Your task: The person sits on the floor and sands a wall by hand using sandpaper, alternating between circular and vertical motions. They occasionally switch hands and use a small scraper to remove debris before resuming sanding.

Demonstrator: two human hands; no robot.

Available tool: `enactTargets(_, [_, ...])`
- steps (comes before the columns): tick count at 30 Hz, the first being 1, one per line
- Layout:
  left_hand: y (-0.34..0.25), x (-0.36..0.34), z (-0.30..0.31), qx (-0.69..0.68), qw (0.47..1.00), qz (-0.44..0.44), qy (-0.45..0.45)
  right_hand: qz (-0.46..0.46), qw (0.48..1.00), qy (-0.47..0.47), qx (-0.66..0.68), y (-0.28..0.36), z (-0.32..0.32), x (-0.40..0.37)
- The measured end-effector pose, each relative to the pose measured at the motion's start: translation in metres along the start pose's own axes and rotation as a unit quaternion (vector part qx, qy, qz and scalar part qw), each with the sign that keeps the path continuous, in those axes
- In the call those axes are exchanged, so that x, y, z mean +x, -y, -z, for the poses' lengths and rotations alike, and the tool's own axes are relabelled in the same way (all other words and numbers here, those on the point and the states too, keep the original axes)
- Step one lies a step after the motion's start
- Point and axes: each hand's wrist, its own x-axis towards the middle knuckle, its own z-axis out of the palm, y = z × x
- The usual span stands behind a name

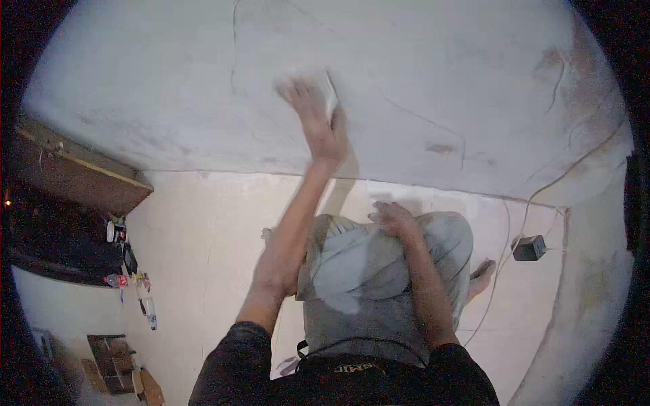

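Observation:
My left hand is raised against the grey-white wall, its fingers smeared by motion. Under that palm is a pale, flat, straight-edged pad; the fingers hide most of it, and its exact kind does not show. The thumb lies along the pad's right edge. My right hand rests on my bent knee in grey trousers, fingers loosely stretched out and holding nothing.
A black box sits on the floor at right, beside a thin cable running along the wall. At left are a wooden piece of furniture, a white tub and a plastic bottle. Broken wooden pieces lie lower left.

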Motion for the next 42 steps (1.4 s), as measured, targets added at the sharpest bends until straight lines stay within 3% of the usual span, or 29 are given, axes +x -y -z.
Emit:
enactTargets(3, [0.001,0.083,0.023,0.024,0.996,-0.056,-0.062,0.014,1.000,-0.019,0.011,0.006,0.002,-0.001])
enactTargets(6, [0.008,0.067,0.027,0.059,0.996,-0.064,-0.036,-0.018,1.000,0.014,-0.013,0.021,0.021,-0.008])
enactTargets(8, [0.017,0.011,0.013,0.077,0.996,-0.007,-0.039,-0.001,0.999,-0.039,0.001,0.013,0.011,-0.008])
enactTargets(10, [0.019,-0.069,-0.006,0.039,0.993,0.105,0.021,0.008,0.999,-0.050,0.004,0.007,0.009,-0.010])
enactTargets(12, [0.019,-0.118,-0.009,0.043,0.985,0.149,0.079,0.030,0.998,-0.054,0.008,0.014,0.012,-0.006])
enactTargets(16, [0.018,-0.059,0.001,0.026,0.990,0.136,0.001,0.006,1.000,-0.026,0.013,0.021,0.023,-0.009])
enactTargets(18, [0.022,0.031,0.025,0.059,0.992,0.093,-0.069,0.004,0.999,-0.024,0.020,0.017,0.019,-0.007])
enactTargets(20, [0.024,0.108,0.048,-0.012,0.988,0.052,-0.144,0.038,0.997,-0.071,0.000,0.009,0.007,-0.004])
enactTargets(21, [0.021,0.114,0.054,-0.002,0.988,0.064,-0.139,-0.022,0.999,-0.041,-0.014,0.015,0.010,-0.005])
enactTargets(23, [0.019,0.125,0.059,0.028,0.987,0.020,-0.156,-0.019,1.000,-0.019,-0.008,0.022,0.019,-0.005])
enactTargets(28, [0.028,-0.052,0.008,0.034,0.993,0.108,-0.023,-0.049,0.999,-0.018,0.012,0.029,0.027,-0.013])
enactTargets(29, [0.027,-0.078,0.001,0.010,0.990,0.142,0.010,-0.019,0.999,-0.035,0.005,0.018,0.015,-0.008])
enactTargets(31, [0.023,-0.081,-0.001,-0.052,0.985,0.167,-0.014,0.010,1.000,-0.018,0.002,0.018,0.018,-0.009])
enactTargets(33, [0.038,-0.060,0.009,0.020,0.995,0.098,-0.023,0.021,1.000,-0.015,-0.005,0.006,0.010,0.000])
enactTargets(35, [0.037,0.009,0.028,0.044,0.982,0.158,-0.096,0.030,0.999,-0.011,-0.006,0.002,0.007,0.000])
enactTargets(37, [0.054,0.059,0.052,0.019,0.987,0.130,-0.091,0.000,0.999,-0.048,0.002,0.012,0.009,-0.006])
enactTargets(40, [0.040,0.052,0.053,0.060,0.989,0.092,-0.099,0.031,0.999,-0.031,0.024,-0.002,0.000,0.007])
enactTargets(41, [0.040,0.025,0.043,0.046,0.989,0.104,-0.098,-0.026,0.999,-0.016,0.027,0.018,0.018,-0.005])
enactTargets(42, [0.039,-0.006,0.031,0.058,0.988,0.115,-0.080,-0.026,0.999,-0.022,0.025,0.017,0.019,-0.004])
